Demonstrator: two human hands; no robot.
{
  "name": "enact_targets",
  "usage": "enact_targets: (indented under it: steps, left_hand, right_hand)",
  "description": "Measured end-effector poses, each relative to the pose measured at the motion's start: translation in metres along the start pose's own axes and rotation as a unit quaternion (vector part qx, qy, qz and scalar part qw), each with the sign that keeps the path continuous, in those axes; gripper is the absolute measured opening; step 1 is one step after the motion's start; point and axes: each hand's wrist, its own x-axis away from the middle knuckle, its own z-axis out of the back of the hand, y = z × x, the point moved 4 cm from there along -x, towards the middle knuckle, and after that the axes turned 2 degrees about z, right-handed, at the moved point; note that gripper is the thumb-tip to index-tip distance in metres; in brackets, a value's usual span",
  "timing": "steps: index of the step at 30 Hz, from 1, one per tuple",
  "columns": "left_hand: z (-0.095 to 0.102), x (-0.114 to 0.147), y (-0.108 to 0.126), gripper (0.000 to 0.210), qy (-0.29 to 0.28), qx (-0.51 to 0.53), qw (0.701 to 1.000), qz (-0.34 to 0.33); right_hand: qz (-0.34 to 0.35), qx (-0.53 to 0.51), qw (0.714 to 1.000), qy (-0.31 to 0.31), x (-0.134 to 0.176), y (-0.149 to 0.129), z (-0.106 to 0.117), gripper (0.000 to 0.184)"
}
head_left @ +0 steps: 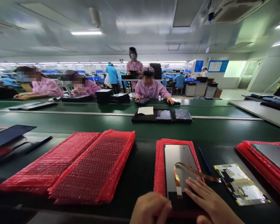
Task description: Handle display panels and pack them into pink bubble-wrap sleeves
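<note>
Resting flat at the near edge of the dark green work table [142,174], the right hand [207,199] lies with fingers spread and fingertips [191,182] pressed on the lower end of a grey rectangular display panel [177,165]. Left hand [151,207] sits just left of it, curled loosely at the panel's bottom edge; whether it pinches anything cannot be told, the frame cuts it off.

Panel lies lengthwise on a red bubble-wrap sleeve [159,168], which shows as a border along the panel's left side and top. An amber flat ribbon cable [191,171] loops up off the panel's lower part and runs right, past the right hand's fingertips, to a gold and white printed circuit board [241,185] lying on the table right of the panel. A thin blue pen [204,161] lies between panel and board.

Left of the panel, well apart: two overlapping stacks of red bubble-wrap sleeves [84,165]. Far right of the panel: another red stack [254,152] with a second grey panel [273,155] on top.

Beyond the panel, on the green conveyor belt [84,121]: a black tray [162,115] holding dark screens and one pale sheet. Farther still, behind the belt, seated people in pink smocks [150,88] work at the opposite bench, with black tray stacks [104,95] left of them. One person stands behind.
</note>
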Motion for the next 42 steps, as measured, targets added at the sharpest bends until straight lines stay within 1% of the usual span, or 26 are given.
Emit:
enact_targets:
  steps: [1,2,3,4,5,6,7,9,11,14,16,18,20,21,22,23,25,27,29,31,33,35,36,38,40,42]
  left_hand:
    - [0.004,-0.01,-0.003,0.031,0.014,0.019,0.995,0.097]
    - [0.005,-0.023,-0.006,0.027,0.007,0.049,0.986,0.16]
    - [0.003,-0.038,-0.007,0.024,-0.015,0.064,0.984,0.166]
    - [0.0,-0.055,-0.011,0.024,-0.041,0.078,0.982,0.168]
    - [-0.006,-0.072,-0.015,0.028,-0.075,0.098,0.978,0.166]
    - [-0.012,-0.088,-0.02,0.039,-0.103,0.121,0.974,0.162]
    - [-0.018,-0.101,-0.026,0.05,-0.126,0.144,0.969,0.157]
    - [-0.029,-0.118,-0.035,0.068,-0.166,0.182,0.958,0.144]
    - [-0.038,-0.123,-0.04,0.08,-0.193,0.217,0.948,0.132]
    - [-0.047,-0.116,-0.045,0.083,-0.211,0.267,0.933,0.121]
    - [-0.051,-0.111,-0.047,0.081,-0.215,0.295,0.924,0.118]
    - [-0.053,-0.109,-0.05,0.079,-0.217,0.315,0.916,0.119]
    - [-0.054,-0.109,-0.052,0.077,-0.214,0.325,0.913,0.12]
    - [-0.054,-0.11,-0.052,0.075,-0.207,0.328,0.914,0.12]
    - [-0.054,-0.111,-0.052,0.073,-0.196,0.329,0.916,0.12]
    - [-0.053,-0.112,-0.052,0.071,-0.183,0.331,0.918,0.119]
    - [-0.052,-0.114,-0.053,0.067,-0.155,0.333,0.922,0.12]
    - [-0.051,-0.116,-0.053,0.065,-0.133,0.335,0.924,0.126]
    - [-0.051,-0.117,-0.054,0.063,-0.119,0.339,0.923,0.137]
    - [-0.051,-0.118,-0.055,0.059,-0.109,0.344,0.921,0.147]
    - [-0.052,-0.118,-0.055,0.055,-0.099,0.35,0.918,0.157]
    - [-0.053,-0.119,-0.056,0.051,-0.087,0.355,0.916,0.164]
    - [-0.054,-0.119,-0.056,0.048,-0.079,0.355,0.916,0.167]
    - [-0.053,-0.12,-0.058,0.042,-0.06,0.354,0.917,0.172]
    - [-0.052,-0.121,-0.061,0.035,-0.036,0.348,0.92,0.176]
    - [-0.05,-0.123,-0.064,0.03,-0.016,0.34,0.922,0.182]
  right_hand:
    - [-0.021,-0.034,0.999,-0.012,-0.005,-0.003,-0.001,0.055]
    - [-0.063,-0.076,0.995,-0.031,-0.012,-0.004,-0.003,0.045]
    - [-0.121,-0.119,0.984,-0.058,-0.02,-0.004,-0.005,0.034]
    - [-0.185,-0.158,0.966,-0.091,-0.027,-0.004,-0.009,0.029]
    - [-0.247,-0.189,0.942,-0.127,-0.033,-0.003,-0.013,0.028]
    - [-0.297,-0.213,0.918,-0.155,-0.039,-0.002,-0.016,0.026]
    - [-0.33,-0.23,0.898,-0.177,-0.043,0.0,-0.02,0.025]
    - [-0.35,-0.257,0.88,-0.193,-0.05,0.004,-0.024,0.025]
    - [-0.36,-0.289,0.864,-0.203,-0.052,0.007,-0.028,0.027]
    - [-0.36,-0.313,0.854,-0.207,-0.052,0.006,-0.03,0.026]
    - [-0.355,-0.312,0.858,-0.201,-0.052,0.007,-0.028,0.026]
    - [-0.354,-0.298,0.869,-0.175,-0.052,0.018,-0.024,0.023]
    - [-0.379,-0.256,0.882,-0.114,-0.046,0.048,-0.019,0.011]
    - [-0.407,-0.221,0.883,-0.07,-0.04,0.069,-0.018,0.012]
    - [-0.44,-0.18,0.88,-0.023,-0.032,0.092,-0.017,0.021]
    - [-0.471,-0.144,0.87,0.017,-0.022,0.113,-0.019,0.025]
    - [-0.508,-0.116,0.851,0.066,-0.005,0.149,-0.028,0.03]
    - [-0.511,-0.139,0.843,0.095,0.007,0.171,-0.037,0.035]
    - [-0.504,-0.175,0.834,0.14,0.013,0.177,-0.035,0.037]
    - [-0.5,-0.215,0.814,0.205,0.014,0.169,-0.02,0.037]
    - [-0.491,-0.275,0.784,0.263,0.01,0.146,-0.001,0.038]
    - [-0.465,-0.357,0.76,0.281,0.001,0.11,0.01,0.035]
    - [-0.456,-0.393,0.749,0.276,-0.005,0.089,0.011,0.032]
    - [-0.444,-0.444,0.737,0.25,-0.014,0.047,0.002,0.026]
    - [-0.454,-0.465,0.728,0.217,-0.019,0.014,-0.015,0.038]
    - [-0.468,-0.466,0.726,0.192,-0.021,-0.004,-0.033,0.043]
